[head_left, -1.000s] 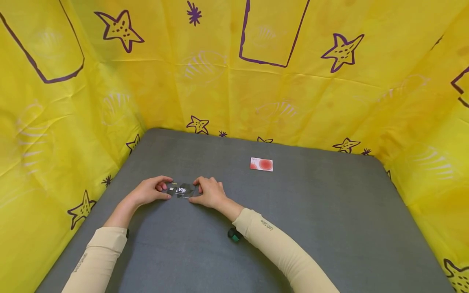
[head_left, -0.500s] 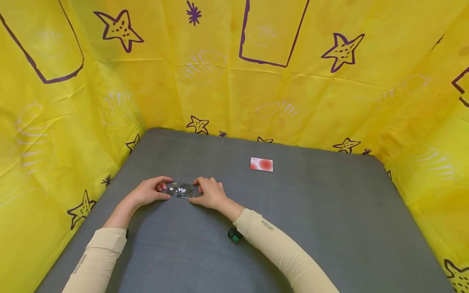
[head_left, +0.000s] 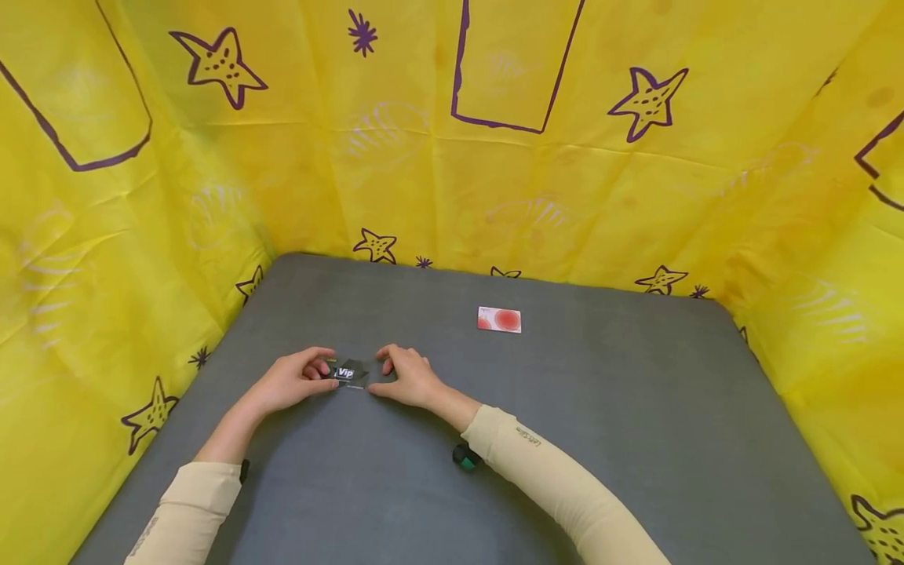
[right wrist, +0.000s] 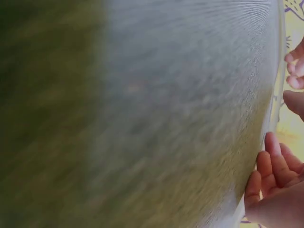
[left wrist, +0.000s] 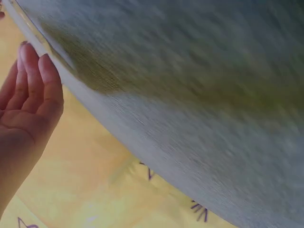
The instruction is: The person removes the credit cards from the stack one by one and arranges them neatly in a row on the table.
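Observation:
A dark card (head_left: 353,374) with a white "Vip" print lies on the grey tabletop, left of centre in the head view. My left hand (head_left: 293,380) holds its left end, index finger at the far edge and thumb at the near edge, covering the chip. At the card's right end, my right hand (head_left: 413,378) has thumb and index finger parted; the thumb tip is close to the near corner, and I cannot tell whether it touches. Each wrist view shows fingers near the surface, but the card is not clear there.
Farther back and to the right lies a white card (head_left: 500,319) with red circles. Grey cloth covers the tabletop (head_left: 565,408). Yellow curtains (head_left: 523,173) with starfish drawings enclose the back and sides.
My left hand has shifted slightly right over the dark card, hiding its chip. My right hand has drawn back a little to the right. The head view has shifted slightly.

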